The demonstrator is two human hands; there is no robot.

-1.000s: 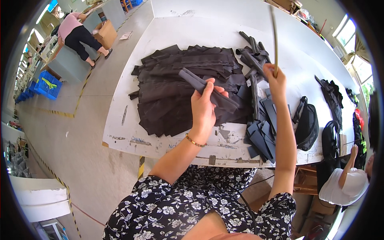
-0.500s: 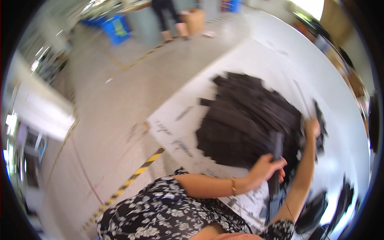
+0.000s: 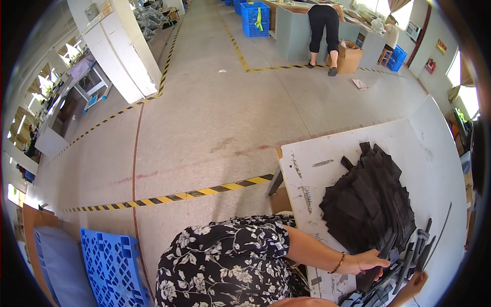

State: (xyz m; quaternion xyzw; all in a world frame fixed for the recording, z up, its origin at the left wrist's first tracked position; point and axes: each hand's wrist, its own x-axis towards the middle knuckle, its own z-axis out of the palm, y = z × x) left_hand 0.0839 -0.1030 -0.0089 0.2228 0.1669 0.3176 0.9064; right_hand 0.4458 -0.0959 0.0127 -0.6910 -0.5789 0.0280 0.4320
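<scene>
My left hand [image 3: 369,262] is closed around a dark fabric strip [image 3: 364,280], at the near edge of a big fanned pile of black fabric pieces [image 3: 365,199] on a white table [image 3: 302,169]. Close by, at the lower right, my right hand [image 3: 418,282] is partly cut by the dark rim, fingers bent round the lower end of a thin dark rod [image 3: 441,233] that slants up and away. Several narrow black strips [image 3: 406,263] lie between the two hands. Small grey-blue pieces [image 3: 376,297] lie below my left hand.
Left of me stand a blue plastic pallet [image 3: 110,266] and a grey-blue covered sheet [image 3: 61,261]. Yellow-black tape [image 3: 204,192] marks the floor. Farther off, a person [image 3: 323,30] bends over a grey counter [image 3: 291,36] by a cardboard box [image 3: 350,57] and a blue crate [image 3: 254,20].
The view has swung left, so table and pile sit farther right and lower. My right hand has come back from the pile's far side toward my left hand, which still holds a dark strip.
</scene>
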